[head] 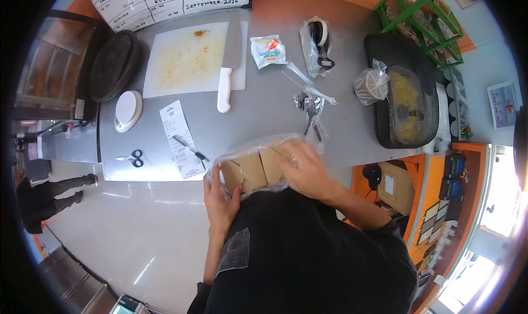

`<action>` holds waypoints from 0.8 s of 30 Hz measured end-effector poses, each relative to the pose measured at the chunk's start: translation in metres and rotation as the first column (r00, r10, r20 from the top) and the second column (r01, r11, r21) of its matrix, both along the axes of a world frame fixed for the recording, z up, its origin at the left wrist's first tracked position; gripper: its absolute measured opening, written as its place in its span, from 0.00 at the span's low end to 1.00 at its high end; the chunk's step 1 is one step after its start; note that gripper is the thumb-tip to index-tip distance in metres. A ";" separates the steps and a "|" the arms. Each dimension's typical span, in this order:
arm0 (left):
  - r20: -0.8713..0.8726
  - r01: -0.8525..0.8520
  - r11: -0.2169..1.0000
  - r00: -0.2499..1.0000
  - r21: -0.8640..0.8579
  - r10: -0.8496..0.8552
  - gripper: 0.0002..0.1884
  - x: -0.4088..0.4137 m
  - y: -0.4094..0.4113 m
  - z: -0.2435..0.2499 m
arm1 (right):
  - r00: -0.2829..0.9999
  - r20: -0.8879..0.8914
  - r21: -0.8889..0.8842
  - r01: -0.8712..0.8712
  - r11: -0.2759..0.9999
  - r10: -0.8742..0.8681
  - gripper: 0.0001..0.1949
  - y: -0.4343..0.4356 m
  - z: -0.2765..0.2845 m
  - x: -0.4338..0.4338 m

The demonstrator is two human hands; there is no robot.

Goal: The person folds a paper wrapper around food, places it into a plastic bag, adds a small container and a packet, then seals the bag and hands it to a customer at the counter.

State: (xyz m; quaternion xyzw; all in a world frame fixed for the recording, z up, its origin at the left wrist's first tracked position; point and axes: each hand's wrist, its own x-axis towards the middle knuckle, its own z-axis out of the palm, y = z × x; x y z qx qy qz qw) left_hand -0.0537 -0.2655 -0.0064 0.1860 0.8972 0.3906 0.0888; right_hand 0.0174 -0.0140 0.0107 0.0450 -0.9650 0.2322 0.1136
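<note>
Against my body at the table's front edge is a clear plastic bag (pixel 255 142) with brown cardboard boxes (pixel 249 171) inside. At the bag's left end is my left hand (pixel 220 196), its thumb and fingers gripping the plastic rim. My right hand (pixel 303 167), blurred, is at the right end, over the boxes; its fingertips are partly hidden. Left of the bag lies a printed receipt (pixel 177 128) with a black pen (pixel 192 149) across it. Just beyond the bag, plastic-wrapped cutlery (pixel 311 111) rests on the metal table (pixel 264 103).
A knife (pixel 225 85) lies on a white cutting board (pixel 177 66). Black-handled scissors (pixel 136 158) and a round white scale (pixel 128 109) are at left. A shrimp cracker packet (pixel 268 52), a tape dispenser (pixel 317 45) and a food tray (pixel 406 107) stand farther right. A person (pixel 43 202) is far left.
</note>
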 end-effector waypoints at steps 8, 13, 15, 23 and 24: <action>-0.048 -0.018 0.999 0.999 -0.032 0.016 0.32 -0.012 0.003 0.065 | 0.887 0.258 -0.059 0.410 0.910 -0.383 0.16 0.026 0.054 -0.002; -0.002 0.027 0.997 1.000 -0.071 -0.028 0.38 -0.021 0.005 0.105 | 0.935 0.023 -0.213 0.349 0.913 -0.353 0.15 0.047 0.130 -0.004; 0.075 0.014 0.998 0.997 -0.063 -0.009 0.38 -0.023 0.005 0.115 | 0.957 0.059 -0.289 0.289 0.913 -0.284 0.14 0.048 0.159 0.003; 0.046 0.003 1.000 0.999 0.027 -0.004 0.38 -0.035 0.016 0.124 | 0.960 -0.097 -0.476 0.186 0.860 -0.262 0.12 0.059 0.158 -0.017; 0.042 -0.001 1.000 0.999 0.020 0.000 0.38 -0.035 0.017 0.125 | 0.954 -0.099 -0.518 0.193 0.833 -0.282 0.11 0.058 0.156 -0.017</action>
